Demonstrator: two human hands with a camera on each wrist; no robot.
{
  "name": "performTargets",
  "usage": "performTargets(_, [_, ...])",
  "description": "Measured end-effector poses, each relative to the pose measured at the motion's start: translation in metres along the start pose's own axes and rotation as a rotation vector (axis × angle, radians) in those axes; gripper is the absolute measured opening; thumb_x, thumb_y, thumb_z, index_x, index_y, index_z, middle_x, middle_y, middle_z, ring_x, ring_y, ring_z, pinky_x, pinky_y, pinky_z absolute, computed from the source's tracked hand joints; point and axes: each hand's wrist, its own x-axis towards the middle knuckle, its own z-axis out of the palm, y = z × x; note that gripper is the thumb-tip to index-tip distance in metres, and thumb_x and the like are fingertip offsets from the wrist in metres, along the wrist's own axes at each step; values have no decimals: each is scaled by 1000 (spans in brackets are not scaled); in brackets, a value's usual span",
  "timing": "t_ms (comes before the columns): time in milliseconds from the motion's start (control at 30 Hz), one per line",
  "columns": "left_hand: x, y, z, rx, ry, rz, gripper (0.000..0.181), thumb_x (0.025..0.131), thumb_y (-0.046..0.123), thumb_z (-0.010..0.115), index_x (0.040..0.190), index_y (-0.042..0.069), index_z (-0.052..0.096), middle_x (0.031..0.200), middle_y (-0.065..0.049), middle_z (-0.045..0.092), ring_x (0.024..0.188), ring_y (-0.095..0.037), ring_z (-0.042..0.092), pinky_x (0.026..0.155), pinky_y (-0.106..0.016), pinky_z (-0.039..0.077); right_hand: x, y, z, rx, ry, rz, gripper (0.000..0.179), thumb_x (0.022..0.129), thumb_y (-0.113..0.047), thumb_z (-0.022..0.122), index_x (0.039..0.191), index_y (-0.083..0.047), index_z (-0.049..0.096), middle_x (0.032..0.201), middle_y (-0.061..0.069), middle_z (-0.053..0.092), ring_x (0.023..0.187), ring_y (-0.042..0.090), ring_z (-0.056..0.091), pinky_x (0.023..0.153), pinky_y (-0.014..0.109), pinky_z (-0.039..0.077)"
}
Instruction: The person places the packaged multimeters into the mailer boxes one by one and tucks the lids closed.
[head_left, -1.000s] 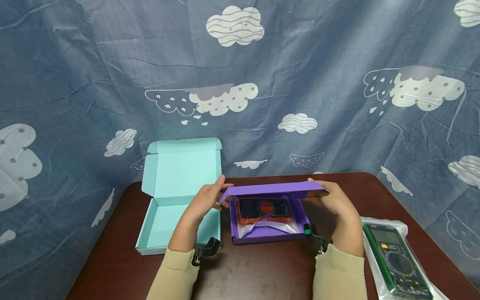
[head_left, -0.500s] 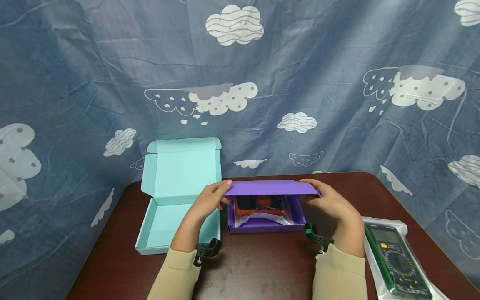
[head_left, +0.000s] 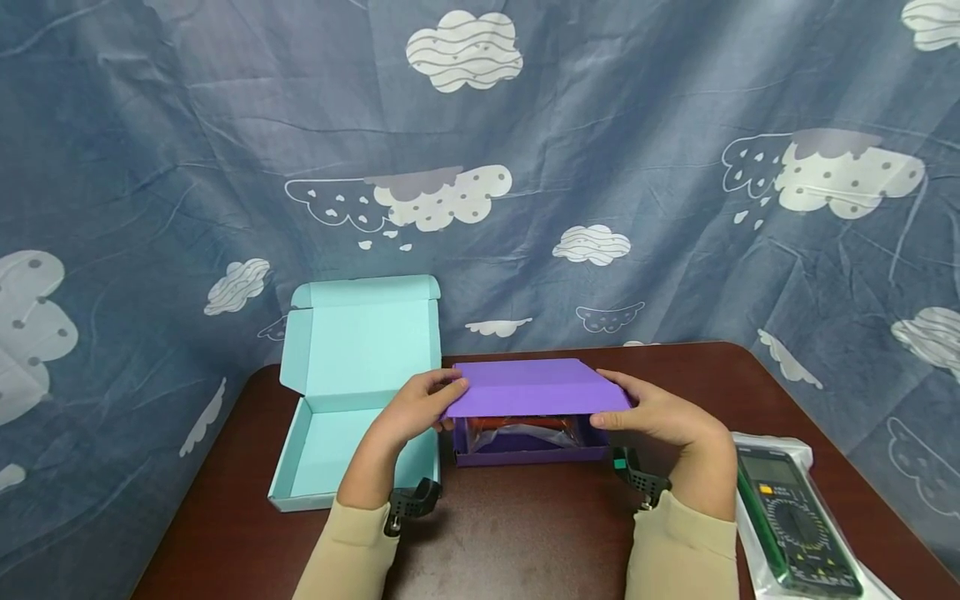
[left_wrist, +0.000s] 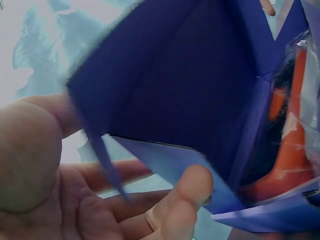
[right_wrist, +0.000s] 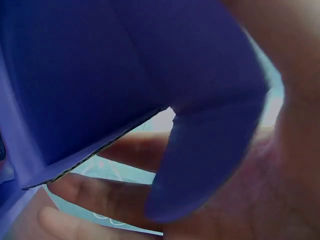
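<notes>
At five o'clock, a box is showing plain purple, its bagged item showing orange-red. At eight, a carton is showing mint. At four, a meter is pairing green with black and yellow. The surface is showing reddish brown; the curtain is bearing white clouds on blue.

On the surface, an open box stands at left; just right of it, a second box holds a bagged device beneath its lid. Farther right, nearer the front, lies a bagged multimeter. Cloth hangs behind.
</notes>
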Motion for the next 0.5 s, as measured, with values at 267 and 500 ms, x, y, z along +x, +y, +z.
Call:
performTargets(267, [-10,5,-6,81,-33,1,56,97,27,72,144,0,56,112,-14,68,75,-19,63,67,-40,56,0,-9,4,-212,66,17,79,97,-45,68,152,5,42,145,28,49,127,40,51,100,58,45])
performTargets(500, [-11,5,0,367,-61,1,55,90,28,80,134,0,65,128,-14,66,118,-31,59,96,-49,50,6,-10,8,-225,91,90,71,93,-42,74,139,10,55,133,25,60,120,37,56,102,58,45])
